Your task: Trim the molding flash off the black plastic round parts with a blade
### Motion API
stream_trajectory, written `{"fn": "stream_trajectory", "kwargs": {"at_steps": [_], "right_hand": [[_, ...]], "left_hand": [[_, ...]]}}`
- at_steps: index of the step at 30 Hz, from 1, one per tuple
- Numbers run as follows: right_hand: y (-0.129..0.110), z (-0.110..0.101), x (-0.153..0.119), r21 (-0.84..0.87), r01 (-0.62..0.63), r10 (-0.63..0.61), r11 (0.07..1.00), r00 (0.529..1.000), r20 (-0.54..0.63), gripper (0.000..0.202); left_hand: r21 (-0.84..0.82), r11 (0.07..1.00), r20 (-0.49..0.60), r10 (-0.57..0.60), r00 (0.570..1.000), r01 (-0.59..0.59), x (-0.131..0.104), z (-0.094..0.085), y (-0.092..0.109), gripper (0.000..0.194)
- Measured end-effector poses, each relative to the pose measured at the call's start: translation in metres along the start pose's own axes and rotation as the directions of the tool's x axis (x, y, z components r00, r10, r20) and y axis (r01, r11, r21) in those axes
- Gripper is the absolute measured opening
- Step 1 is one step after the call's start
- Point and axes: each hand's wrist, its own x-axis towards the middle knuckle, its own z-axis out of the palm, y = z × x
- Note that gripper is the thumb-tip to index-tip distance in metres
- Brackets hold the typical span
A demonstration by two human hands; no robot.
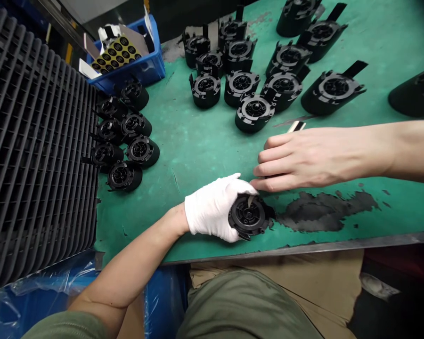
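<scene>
At the near edge of a worn green workbench, a person worked with both hands close together. Their left hand, in a white glove, was wrapped firmly around a black round part, thumb over the far rim and fingers beneath, its ribbed face tipped up towards the viewer. That grip probably kept the part steady and its face clear; whether its base met the bench could not be seen.

The bare right hand lay palm down just beyond it, fingers side by side and bent, the tips by the gloved thumb. Its palm was hidden, so I cannot tell whether it pinched anything. A pale, black-striped object showed past the knuckles, perhaps held, perhaps lying there. A pale pointed sliver crossed the part's face, its nature unclear.

To the left stood a tight group of black housings, dark-faced; farther back stood another group, with shinier grey rings. Keeping them apart may have served to sort them, all face up for easy checking. Behind the left group, a blue bin held a sheet of round black stickers, seemingly within reach.
</scene>
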Motion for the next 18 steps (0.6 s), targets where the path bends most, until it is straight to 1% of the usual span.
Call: {"fn": "stream_trajectory", "kwargs": {"at_steps": [2, 3, 5, 7, 10, 12, 18], "right_hand": [[-0.003, 0.002, -0.002, -0.036, 0.008, -0.010, 0.999, 0.999, -0.044, 0.042], [-0.005, 0.003, -0.003, -0.057, 0.014, -0.019, 0.998, 0.997, -0.074, 0.041], [-0.009, 0.006, -0.005, -0.091, 0.015, -0.025, 0.996, 0.993, -0.114, 0.038], [-0.012, 0.008, -0.006, -0.098, 0.001, -0.013, 0.995, 0.992, -0.126, 0.037], [-0.014, 0.008, -0.007, -0.070, -0.012, 0.004, 0.997, 0.992, -0.125, 0.037], [-0.013, 0.007, -0.006, -0.051, -0.015, 0.009, 0.999, 0.993, -0.120, 0.037], [-0.010, 0.004, -0.004, -0.051, -0.005, 0.000, 0.999, 0.995, -0.101, 0.037]], "left_hand": [[0.006, 0.999, -0.010, -0.049, 0.999, 0.049, 0.002, 0.000, 0.003, 0.097], [0.010, 0.997, 0.001, -0.073, 0.997, 0.073, 0.004, -0.001, 0.006, 0.094], [0.024, 0.994, 0.051, -0.108, 0.993, 0.107, 0.008, -0.005, 0.012, 0.081], [0.043, 0.991, 0.103, -0.129, 0.986, 0.125, 0.012, -0.011, 0.019, 0.066], [0.059, 0.989, 0.127, -0.139, 0.982, 0.132, 0.015, -0.016, 0.025, 0.054], [0.060, 0.990, 0.131, -0.133, 0.983, 0.126, 0.014, -0.017, 0.025, 0.052], [0.060, 0.993, 0.118, -0.113, 0.987, 0.106, 0.011, -0.015, 0.022, 0.055]]}}
